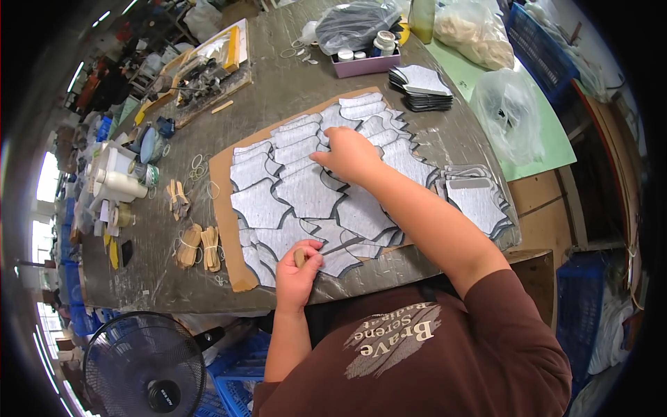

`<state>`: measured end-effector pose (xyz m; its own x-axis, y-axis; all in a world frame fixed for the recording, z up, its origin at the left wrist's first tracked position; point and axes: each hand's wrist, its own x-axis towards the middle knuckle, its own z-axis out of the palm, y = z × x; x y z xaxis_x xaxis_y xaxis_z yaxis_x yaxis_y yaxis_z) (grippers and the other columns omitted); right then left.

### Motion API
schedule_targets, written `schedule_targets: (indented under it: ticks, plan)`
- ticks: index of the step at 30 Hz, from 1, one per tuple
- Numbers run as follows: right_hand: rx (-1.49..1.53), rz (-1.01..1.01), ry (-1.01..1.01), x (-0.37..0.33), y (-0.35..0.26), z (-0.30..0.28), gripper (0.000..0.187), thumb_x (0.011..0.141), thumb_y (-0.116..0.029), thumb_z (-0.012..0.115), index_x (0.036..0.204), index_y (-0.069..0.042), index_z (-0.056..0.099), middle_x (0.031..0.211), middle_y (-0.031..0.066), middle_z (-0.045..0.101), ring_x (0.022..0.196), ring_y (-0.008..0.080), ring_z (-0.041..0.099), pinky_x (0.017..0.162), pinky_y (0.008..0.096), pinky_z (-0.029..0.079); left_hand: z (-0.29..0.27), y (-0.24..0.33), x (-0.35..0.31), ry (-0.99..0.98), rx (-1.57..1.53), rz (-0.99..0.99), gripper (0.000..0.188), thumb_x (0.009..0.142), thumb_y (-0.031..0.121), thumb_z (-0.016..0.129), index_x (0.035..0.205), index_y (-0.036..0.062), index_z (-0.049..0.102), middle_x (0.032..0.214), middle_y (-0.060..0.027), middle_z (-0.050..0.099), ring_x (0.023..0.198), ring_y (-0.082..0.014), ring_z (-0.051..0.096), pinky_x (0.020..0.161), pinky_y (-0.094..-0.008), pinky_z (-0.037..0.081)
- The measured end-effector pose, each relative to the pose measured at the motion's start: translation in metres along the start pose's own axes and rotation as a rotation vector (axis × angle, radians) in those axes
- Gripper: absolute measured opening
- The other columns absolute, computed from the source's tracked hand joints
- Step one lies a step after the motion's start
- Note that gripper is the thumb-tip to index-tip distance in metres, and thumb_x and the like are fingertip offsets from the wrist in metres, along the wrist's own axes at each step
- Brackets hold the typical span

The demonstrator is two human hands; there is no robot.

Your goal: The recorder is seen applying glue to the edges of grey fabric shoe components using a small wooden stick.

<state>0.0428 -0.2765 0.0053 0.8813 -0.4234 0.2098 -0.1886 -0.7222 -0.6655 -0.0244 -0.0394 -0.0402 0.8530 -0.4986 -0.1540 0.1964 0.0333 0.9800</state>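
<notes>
Rows of overlapping grey cut pieces (306, 191) with dark edges and notched outlines lie on a sheet of brown cardboard (224, 201). My right hand (347, 156) reaches across them to the upper middle rows, thumb and index finger apart and on or just over the pieces. Whether a fingertip lifts one is hard to see. Down at the near edge, my left hand (294, 278) is closed around a short tan stick-like thing (300, 258), whose end shows between the fingers. The fingertips are beside the lowest pieces.
Stacks of similar pieces (420, 87) sit beyond the cardboard, with others (479, 201) at right. Bundles of tan strips (189, 244) and rubber bands (198, 167) lie left. A purple box (366, 65) holds jars. Plastic bags (507, 118) rest right; a fan (144, 365) stands lower left.
</notes>
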Motion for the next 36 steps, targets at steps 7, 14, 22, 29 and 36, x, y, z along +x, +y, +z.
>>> schedule_targets:
  ticks: [7,14,22,29,36]
  plan:
    - [-0.083,0.157,-0.407,0.030,-0.016,0.017,0.047,0.064,-0.039,0.077,0.091,-0.002,0.066,0.094,0.0158,0.065,0.090,0.0304,0.062,0.076,0.0389,0.049,0.001,0.001,0.001,-0.004,-0.047,-0.061,0.003,0.080,-0.003,0.061,0.080,-0.0001,0.059,0.104,-0.0078,0.056,0.072,-0.0076,0.053,0.068,-0.0217,0.044]
    - [-0.235,0.110,-0.385,0.020,-0.032,0.026,0.056,0.060,-0.031,0.082,0.101,-0.002,0.057,0.098,0.0167,0.063,0.093,0.0309,0.062,0.077,0.0381,0.051,-0.005,-0.008,0.004,-0.012,-0.038,-0.028,0.003,0.081,-0.003,0.059,0.083,-0.0005,0.058,0.104,-0.0082,0.055,0.070,-0.0083,0.054,0.065,-0.0222,0.046]
    - [-0.208,0.103,-0.356,0.019,-0.018,0.035,0.054,0.060,-0.025,0.082,0.100,-0.003,0.054,0.100,0.0137,0.063,0.095,0.0325,0.061,0.080,0.0394,0.049,-0.002,-0.010,0.003,0.015,-0.034,-0.023,0.003,0.081,-0.003,0.060,0.082,-0.0009,0.058,0.101,-0.0086,0.057,0.066,-0.0081,0.055,0.062,-0.0212,0.046]
    - [0.058,0.124,-0.238,0.010,-0.024,0.015,0.062,0.062,-0.016,0.079,0.114,-0.005,0.049,0.098,0.0116,0.063,0.094,0.0304,0.060,0.078,0.0383,0.048,-0.002,-0.012,0.003,0.000,0.002,0.027,0.003,0.082,-0.003,0.060,0.082,-0.0010,0.058,0.101,-0.0082,0.056,0.067,-0.0080,0.055,0.062,-0.0212,0.046]
    - [0.230,0.017,-0.102,-0.013,-0.016,-0.013,0.054,0.063,-0.010,0.076,0.112,-0.008,0.051,0.086,0.0081,0.061,0.075,0.0236,0.059,0.068,0.0340,0.047,-0.003,-0.005,0.003,0.025,-0.055,-0.053,0.003,0.082,-0.003,0.059,0.083,0.0001,0.058,0.096,-0.0065,0.058,0.063,-0.0074,0.054,0.058,-0.0196,0.044]
